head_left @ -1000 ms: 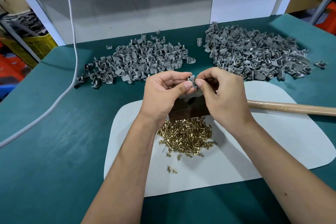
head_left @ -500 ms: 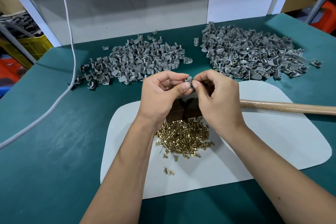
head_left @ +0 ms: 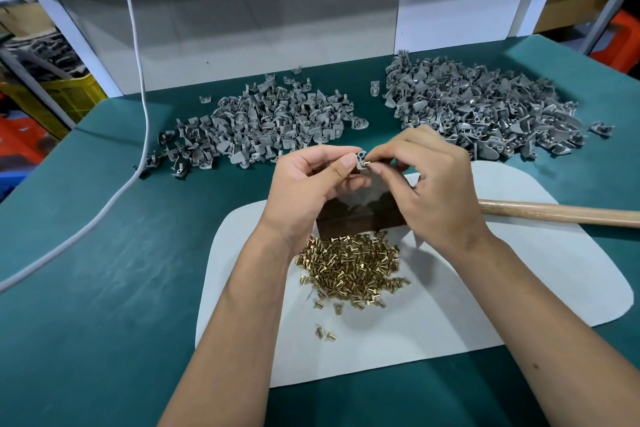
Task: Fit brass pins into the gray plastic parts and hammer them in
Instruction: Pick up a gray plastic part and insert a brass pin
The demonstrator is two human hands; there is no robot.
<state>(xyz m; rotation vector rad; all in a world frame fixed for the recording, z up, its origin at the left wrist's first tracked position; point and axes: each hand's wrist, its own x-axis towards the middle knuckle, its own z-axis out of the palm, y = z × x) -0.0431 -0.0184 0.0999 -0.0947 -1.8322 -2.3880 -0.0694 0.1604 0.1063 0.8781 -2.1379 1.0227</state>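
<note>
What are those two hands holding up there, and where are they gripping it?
The left hand pinches a small gray plastic part by its side; the right hand pinches a brass pin against it.

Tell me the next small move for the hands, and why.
Probably push the brass pin fully into the gray part: the left hand pinches the part, the right hand holds the pin at its hole, and the hammer handle lies untouched.
</note>
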